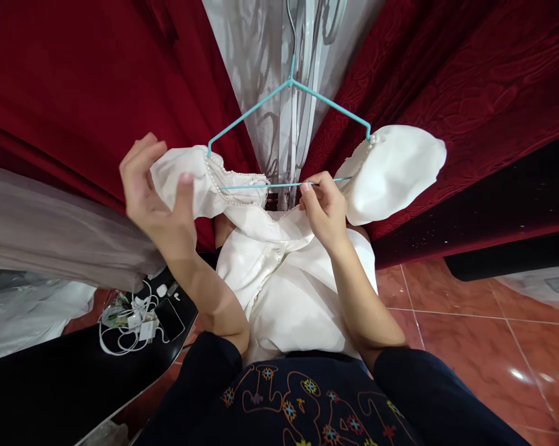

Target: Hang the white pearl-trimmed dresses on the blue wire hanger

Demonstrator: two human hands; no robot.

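One white dress (293, 303) with two puffed sleeves (398, 176) hangs centrally on one turquoise hanger (290, 81). The right hand (326, 209) pinches its lower bar; the left hand (156, 207) spreads wide at the left sleeve. One phone (169, 319) lies near left.

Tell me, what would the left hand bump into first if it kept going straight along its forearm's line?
Probably the red curtain ahead of the left hand, though depth is hard to judge. The white sleeve sits close beside its fingers.
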